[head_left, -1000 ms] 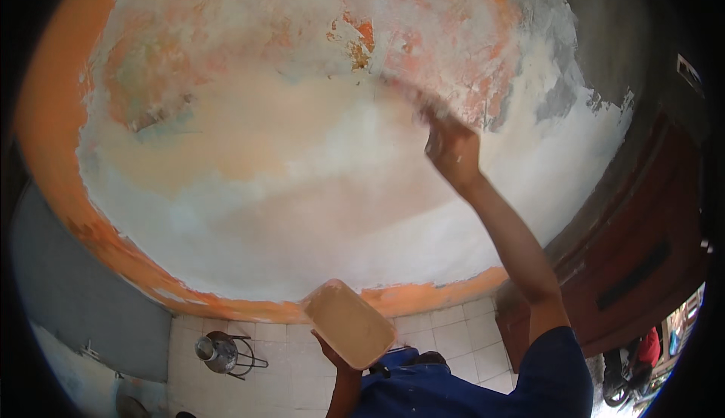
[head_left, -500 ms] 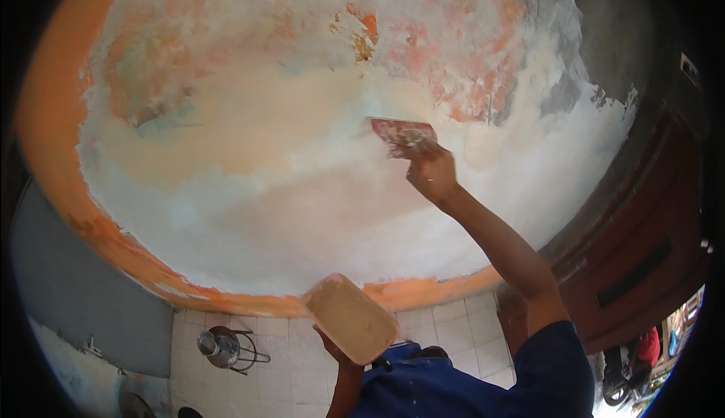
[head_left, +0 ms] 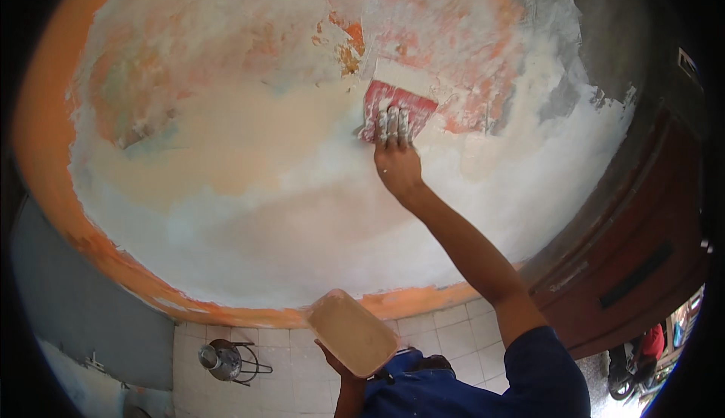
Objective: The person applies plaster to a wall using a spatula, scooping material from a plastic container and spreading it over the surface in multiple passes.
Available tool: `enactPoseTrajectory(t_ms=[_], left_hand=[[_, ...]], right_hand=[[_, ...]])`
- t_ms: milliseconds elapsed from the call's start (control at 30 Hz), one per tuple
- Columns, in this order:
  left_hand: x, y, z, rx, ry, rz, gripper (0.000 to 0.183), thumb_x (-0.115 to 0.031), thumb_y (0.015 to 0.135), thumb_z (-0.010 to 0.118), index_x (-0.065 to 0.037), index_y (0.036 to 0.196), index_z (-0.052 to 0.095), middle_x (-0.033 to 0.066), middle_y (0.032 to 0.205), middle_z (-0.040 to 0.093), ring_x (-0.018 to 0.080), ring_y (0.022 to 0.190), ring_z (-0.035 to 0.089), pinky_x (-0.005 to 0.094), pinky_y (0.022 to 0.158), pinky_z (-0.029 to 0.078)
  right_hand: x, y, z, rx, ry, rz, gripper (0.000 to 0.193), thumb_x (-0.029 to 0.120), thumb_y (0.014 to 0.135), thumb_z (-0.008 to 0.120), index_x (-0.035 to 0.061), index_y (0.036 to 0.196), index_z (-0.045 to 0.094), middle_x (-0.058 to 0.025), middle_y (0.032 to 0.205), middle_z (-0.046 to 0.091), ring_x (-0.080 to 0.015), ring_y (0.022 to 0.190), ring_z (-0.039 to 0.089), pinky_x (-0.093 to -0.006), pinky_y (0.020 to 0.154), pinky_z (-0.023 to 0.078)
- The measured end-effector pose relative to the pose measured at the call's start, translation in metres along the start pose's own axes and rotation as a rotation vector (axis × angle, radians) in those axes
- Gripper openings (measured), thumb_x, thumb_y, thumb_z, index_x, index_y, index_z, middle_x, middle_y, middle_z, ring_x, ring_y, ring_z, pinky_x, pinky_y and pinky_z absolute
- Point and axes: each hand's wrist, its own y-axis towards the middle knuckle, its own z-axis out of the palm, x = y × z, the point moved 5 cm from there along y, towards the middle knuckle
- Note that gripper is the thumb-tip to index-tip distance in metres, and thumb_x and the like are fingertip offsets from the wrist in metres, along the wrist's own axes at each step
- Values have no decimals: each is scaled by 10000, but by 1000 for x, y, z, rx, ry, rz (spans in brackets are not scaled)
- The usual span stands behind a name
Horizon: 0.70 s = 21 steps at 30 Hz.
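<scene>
Fingers (head_left: 393,125) of the right hand (head_left: 396,163) pressed a red putty blade (head_left: 396,108) flat against the patchy white-and-orange wall (head_left: 249,184) near its upper middle, while the left hand (head_left: 337,364) gripped a tan tray (head_left: 352,331) from below, low by the tiled floor (head_left: 445,339).

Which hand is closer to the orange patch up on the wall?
Right. The right hand presses a red scraper just beside the orange patch; the left hand holds a tan board far below.
</scene>
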Motion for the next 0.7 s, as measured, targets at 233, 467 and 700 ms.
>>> enactPoseTrajectory(t_ms=[233, 467, 700], left_hand=[[-1, 4, 34, 20, -26, 10, 734, -660, 920, 228, -156, 1453, 260, 79, 1431, 373, 274, 1281, 411, 482, 1034, 383], [-9, -2, 52, 146, 124, 88, 692, -613, 946, 221, -142, 1453, 242, 97, 1418, 384, 269, 1291, 401, 470, 1058, 365], [-1, -5, 18, 104, 168, 82, 723, -634, 933, 231, -139, 1460, 221, 97, 1418, 383, 271, 1290, 403, 473, 1059, 364]], right_hand=[[32, -65, 13, 97, 126, -56, 525, 19, 758, 525, -131, 1257, 459, -337, 1235, 507, -422, 1129, 541, -403, 910, 493], [-7, -43, -67, -196, 451, 11, 583, -55, 666, 570, 20, 1243, 540, -217, 1170, 599, -337, 999, 631, -392, 754, 557], [-27, 39, -17, 291, 249, 132, 497, 30, 752, 532, -120, 1225, 495, -320, 1339, 421, -453, 1257, 414, -467, 980, 435]])
